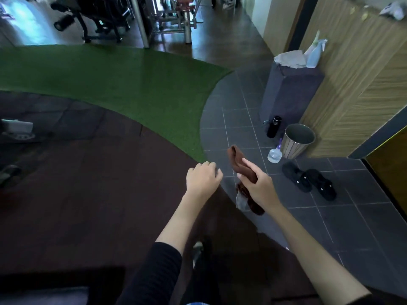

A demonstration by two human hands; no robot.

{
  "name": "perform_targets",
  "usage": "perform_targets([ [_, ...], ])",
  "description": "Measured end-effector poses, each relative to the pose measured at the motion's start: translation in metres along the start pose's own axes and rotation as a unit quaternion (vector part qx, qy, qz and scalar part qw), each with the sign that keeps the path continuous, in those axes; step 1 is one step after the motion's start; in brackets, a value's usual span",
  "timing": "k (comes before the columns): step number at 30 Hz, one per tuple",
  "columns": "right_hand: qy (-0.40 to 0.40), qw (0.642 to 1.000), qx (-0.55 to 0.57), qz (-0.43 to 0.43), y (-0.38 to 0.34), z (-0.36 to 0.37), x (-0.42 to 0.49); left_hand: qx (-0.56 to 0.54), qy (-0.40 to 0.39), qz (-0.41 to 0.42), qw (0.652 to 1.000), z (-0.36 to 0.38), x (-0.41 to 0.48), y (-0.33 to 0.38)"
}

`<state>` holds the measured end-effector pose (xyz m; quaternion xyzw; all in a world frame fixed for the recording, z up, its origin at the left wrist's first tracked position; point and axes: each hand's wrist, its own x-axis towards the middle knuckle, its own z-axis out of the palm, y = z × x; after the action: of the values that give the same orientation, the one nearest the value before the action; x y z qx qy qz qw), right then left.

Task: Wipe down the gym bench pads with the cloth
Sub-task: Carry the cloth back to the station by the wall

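Observation:
My right hand [257, 186] grips a brown cloth [236, 158] in mid-air above the floor; one end sticks up past my fingers, the other hangs below my palm with a grey patch. My left hand [202, 179] hovers just to the left of it, fingers loosely curled, holding nothing. A black gym bench [68, 5] with roller pads stands far off at the top left. A dark padded edge [44, 293] shows at the bottom left corner.
A dark block [290, 95] by the wooden wall carries a grey cloth [290, 59] and spray bottle [313, 53]. Near it stand a black flask [273, 126], metal bin [297, 140], clear bottle [274, 154] and black slippers [308, 180]. Green turf [121, 84] crosses the floor.

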<state>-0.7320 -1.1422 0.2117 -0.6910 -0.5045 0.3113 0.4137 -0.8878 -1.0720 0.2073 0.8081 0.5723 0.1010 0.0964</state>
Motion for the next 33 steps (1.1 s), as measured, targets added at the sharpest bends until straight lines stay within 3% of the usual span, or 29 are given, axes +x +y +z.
perform_targets([
  [10, 0.028, 0.999, 0.015, 0.011, -0.015, 0.032, 0.228, 0.001, 0.015, 0.058, 0.998, -0.011, 0.240, -0.046],
  [18, 0.039, 0.999, 0.006, 0.015, -0.020, 0.042, 0.381, 0.002, -0.023, 0.079, 0.997, -0.009, 0.400, -0.065],
  [33, 0.061, 0.996, 0.035, 0.053, 0.000, 0.013, 0.700, -0.011, -0.058, 0.094, 0.994, 0.031, 0.726, -0.037],
])
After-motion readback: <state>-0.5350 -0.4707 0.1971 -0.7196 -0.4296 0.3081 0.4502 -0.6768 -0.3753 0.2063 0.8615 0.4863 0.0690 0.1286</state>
